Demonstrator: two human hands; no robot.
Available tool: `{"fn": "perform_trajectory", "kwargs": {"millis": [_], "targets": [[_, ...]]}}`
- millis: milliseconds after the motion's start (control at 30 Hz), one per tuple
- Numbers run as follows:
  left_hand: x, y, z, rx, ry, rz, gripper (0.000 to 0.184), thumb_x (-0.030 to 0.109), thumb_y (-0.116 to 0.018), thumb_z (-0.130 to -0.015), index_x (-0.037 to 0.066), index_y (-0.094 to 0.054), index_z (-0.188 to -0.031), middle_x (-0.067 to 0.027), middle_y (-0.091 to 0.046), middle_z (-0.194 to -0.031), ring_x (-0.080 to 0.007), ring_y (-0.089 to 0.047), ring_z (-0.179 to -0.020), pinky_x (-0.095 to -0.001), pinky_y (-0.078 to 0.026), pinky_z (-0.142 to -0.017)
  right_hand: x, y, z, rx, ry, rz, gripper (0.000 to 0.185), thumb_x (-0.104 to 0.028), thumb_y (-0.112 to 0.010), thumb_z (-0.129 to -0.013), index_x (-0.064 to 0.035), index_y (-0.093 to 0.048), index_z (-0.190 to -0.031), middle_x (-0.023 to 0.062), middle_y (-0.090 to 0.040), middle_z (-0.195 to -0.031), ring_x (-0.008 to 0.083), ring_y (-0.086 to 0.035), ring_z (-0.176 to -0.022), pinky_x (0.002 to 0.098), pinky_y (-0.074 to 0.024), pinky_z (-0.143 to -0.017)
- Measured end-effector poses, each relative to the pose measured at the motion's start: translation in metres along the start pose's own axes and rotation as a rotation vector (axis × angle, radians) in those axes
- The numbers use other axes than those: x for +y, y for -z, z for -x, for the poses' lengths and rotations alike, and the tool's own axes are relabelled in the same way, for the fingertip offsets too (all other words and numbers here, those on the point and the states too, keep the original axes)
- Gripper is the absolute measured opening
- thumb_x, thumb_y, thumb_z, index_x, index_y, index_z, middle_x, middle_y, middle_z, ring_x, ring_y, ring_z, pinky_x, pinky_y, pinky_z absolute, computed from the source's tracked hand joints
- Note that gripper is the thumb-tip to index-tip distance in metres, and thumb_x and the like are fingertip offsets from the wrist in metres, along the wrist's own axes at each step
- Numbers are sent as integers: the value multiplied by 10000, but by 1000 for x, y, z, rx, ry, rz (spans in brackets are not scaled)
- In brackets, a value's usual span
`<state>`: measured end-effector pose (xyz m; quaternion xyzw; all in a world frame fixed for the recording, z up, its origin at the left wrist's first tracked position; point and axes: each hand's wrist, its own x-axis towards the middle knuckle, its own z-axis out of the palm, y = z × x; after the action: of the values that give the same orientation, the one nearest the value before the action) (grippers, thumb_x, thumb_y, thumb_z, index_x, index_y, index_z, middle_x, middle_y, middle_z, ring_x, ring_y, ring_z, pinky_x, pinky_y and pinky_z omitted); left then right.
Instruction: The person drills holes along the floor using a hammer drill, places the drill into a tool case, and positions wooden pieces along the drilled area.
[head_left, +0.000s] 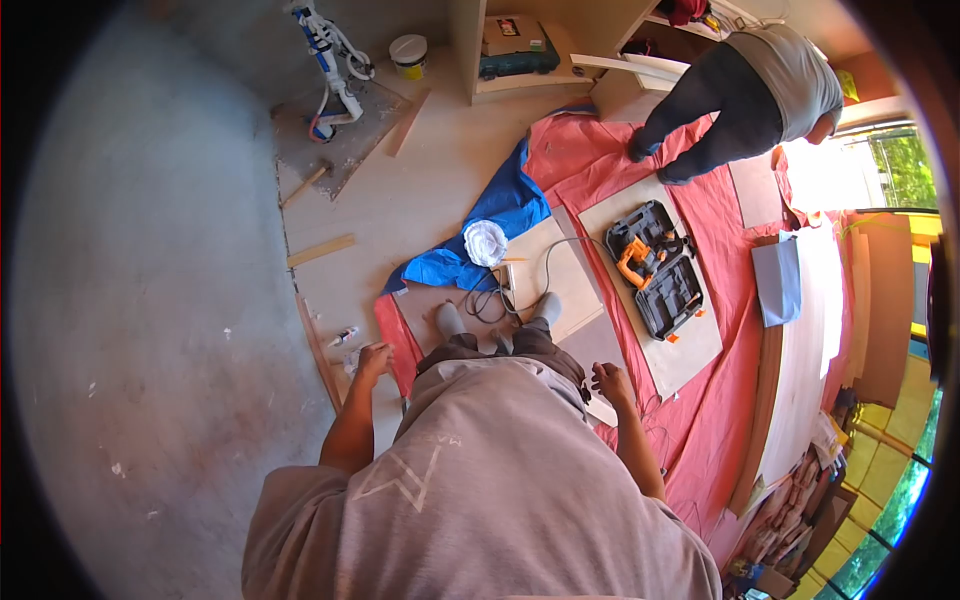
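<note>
My left hand hangs at my side near the wall, its fingers curled; whether it holds anything is too small to tell. Close to it, a small white tube lies on the floor. On my other side, my right hand is low by my hip with bent fingers, above the edge of the red sheet, and its grip is unclear. Between my feet and the wooden board runs a dark cable. An open black case with an orange power tool rests on another board.
A co-worker bends over at the upper right. A blue sheet bears a white round bundle. A white bucket and a white-blue machine stand at the top. Long panels lie at the right.
</note>
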<state>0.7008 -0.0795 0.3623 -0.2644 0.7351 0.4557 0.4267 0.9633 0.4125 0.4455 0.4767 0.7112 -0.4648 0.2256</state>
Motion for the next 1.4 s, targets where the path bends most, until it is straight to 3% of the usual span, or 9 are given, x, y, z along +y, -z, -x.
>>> {"fn": "perform_trajectory", "kwargs": {"millis": [233, 300, 700, 1000, 1200, 1400], "targets": [[-5, -3, 2, -12, 69, -79, 330, 328, -626, -862, 79, -643, -1078, -48, -654, -873, -153, -635, -746, -316, -486, -617, 10, -8, -2, 51, -15, -29, 392, -349, -554, -930, 30, -652, -953, 135, -680, -760, 187, -651, -593, 331, -508, -574], [-5, -3, 2, -27, 73, -93, 334, 329, -622, -863, 81, -637, -1087, -53, -658, -901, -156, -636, -767, -329, -487, -639, 12, -6, -3, 21, -19, -18, 393, -381, -530, -943, -7, -645, -982, 94, -668, -805, 156, -640, -634, 283, -495, -525], [3, -11, 0, -25, 26, -15, 263, 285, -625, -863, 62, -653, -1001, -24, -619, -757, -121, -597, -644, -256, -435, -491, 16, -3, -3, 21, -7, -6, 409, -378, -510, -951, 7, -641, -998, 112, -676, -827, 173, -650, -639, 286, -494, -529], [2, -13, 2, -11, -26, 17, 252, 242, -646, -848, 23, -654, -972, -28, -622, -737, -119, -585, -589, -257, -439, -476, 12, -3, 5, 16, -23, -11, 411, -375, -482, -965, 0, -646, -998, 92, -670, -770, 161, -628, -592, 280, -487, -518], [-12, -16, -11, 5, -47, -21, 225, 275, -630, -845, 63, -668, -910, -9, -630, -765, -106, -602, -645, -254, -457, -505, 12, -3, 3, 5, -52, -29, 437, -400, -460, -970, -7, -648, -1005, 84, -668, -773, 153, -631, -591, 275, -491, -520], [-30, -19, -16, 21, -131, -67, 211, 255, -636, -843, 54, -669, -896, -7, -618, -709, -103, -588, -592, -259, -462, -486, 8, 3, -6, 6, 1, -61, 436, -394, -479, -962, 8, -641, -995, 106, -672, -757, 162, -655, -584, 276, -481, -476]]}}
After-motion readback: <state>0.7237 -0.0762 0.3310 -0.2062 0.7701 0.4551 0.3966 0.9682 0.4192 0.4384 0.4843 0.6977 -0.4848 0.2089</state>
